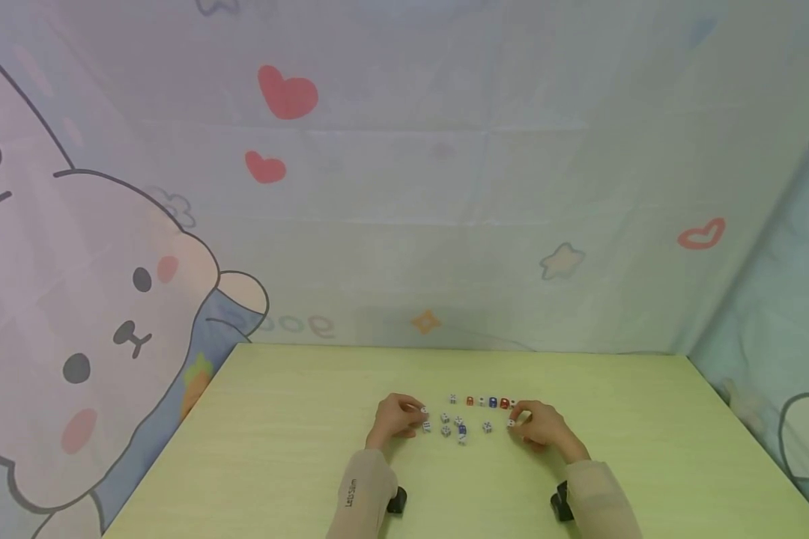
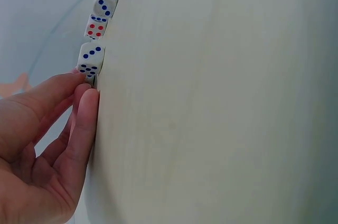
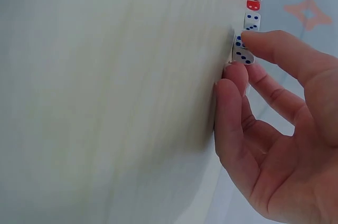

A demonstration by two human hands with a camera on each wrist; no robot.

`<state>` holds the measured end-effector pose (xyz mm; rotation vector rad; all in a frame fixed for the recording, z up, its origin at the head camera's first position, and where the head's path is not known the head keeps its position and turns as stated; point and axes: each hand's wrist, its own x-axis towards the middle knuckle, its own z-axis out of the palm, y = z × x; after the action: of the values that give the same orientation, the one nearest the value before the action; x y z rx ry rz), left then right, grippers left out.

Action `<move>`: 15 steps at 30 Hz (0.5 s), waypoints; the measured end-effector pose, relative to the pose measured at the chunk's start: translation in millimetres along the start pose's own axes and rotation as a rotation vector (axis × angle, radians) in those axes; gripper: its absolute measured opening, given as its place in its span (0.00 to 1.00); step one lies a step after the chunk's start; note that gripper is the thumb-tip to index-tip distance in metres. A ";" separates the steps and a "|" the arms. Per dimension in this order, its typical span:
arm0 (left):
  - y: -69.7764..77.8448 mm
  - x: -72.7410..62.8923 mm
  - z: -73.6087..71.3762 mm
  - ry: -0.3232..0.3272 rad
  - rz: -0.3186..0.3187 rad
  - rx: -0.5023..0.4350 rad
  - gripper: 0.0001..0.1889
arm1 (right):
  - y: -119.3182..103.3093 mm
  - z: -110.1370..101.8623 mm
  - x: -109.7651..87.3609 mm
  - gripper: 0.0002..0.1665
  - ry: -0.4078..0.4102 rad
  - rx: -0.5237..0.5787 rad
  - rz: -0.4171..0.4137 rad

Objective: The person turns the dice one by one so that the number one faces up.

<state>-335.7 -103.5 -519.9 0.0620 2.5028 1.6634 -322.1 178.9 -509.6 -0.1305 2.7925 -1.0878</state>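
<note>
At the left of a group of small dice, my left hand (image 1: 396, 416) pinches a white die (image 1: 424, 410) at its fingertips. In the left wrist view a white die with blue pips (image 2: 91, 57) stands right at those fingertips, partly covering what lies behind it. On the other side, my right hand (image 1: 541, 425) holds a white die (image 1: 511, 424) between finger and thumb. The right wrist view shows the index finger over the upper part of that die (image 3: 244, 56). Between the hands lie several white dice (image 1: 488, 427) and a blue die (image 1: 462, 430).
Behind the group runs a row of dice, with a white die (image 1: 453, 399) at its left, then a red die (image 1: 470, 401), a blue die (image 1: 493, 402) and others. They sit on a pale yellow-green table (image 1: 276, 442). A printed cloth (image 1: 404, 247) hangs behind it.
</note>
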 end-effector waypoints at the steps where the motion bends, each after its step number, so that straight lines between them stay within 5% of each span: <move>1: 0.2 -0.1 0.0 -0.001 -0.005 -0.002 0.12 | 0.3 0.1 0.2 0.06 0.000 -0.001 -0.004; 15: -0.6 0.7 -0.6 -0.009 0.002 -0.015 0.12 | 0.2 1.2 0.3 0.06 0.020 0.008 -0.011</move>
<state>-336.5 -104.2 -520.3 0.0713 2.4841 1.6787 -322.2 178.2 -510.7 -0.1347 2.8079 -1.1082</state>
